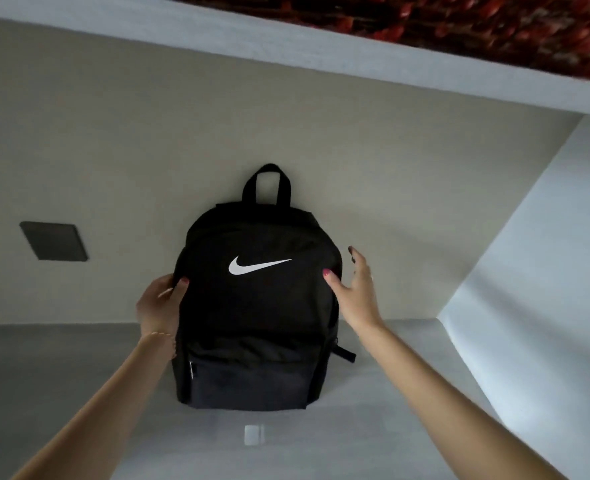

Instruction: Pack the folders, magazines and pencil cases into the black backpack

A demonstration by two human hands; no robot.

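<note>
Black fabric, zipped shut: the backpack (pixel 257 306) stands upright between the two hands, leaning against the beige wall (pixel 113 150) beyond them. Left hand (pixel 160 306) grasps its side, thumb on the front; right hand (pixel 354 289) is spread loose, only the thumb touching the other edge. No folders, magazines or pencil cases in view, so packing looks unstarted. A white swoosh logo (pixel 257 266) sits between the thumbs; no readable writing.
</note>
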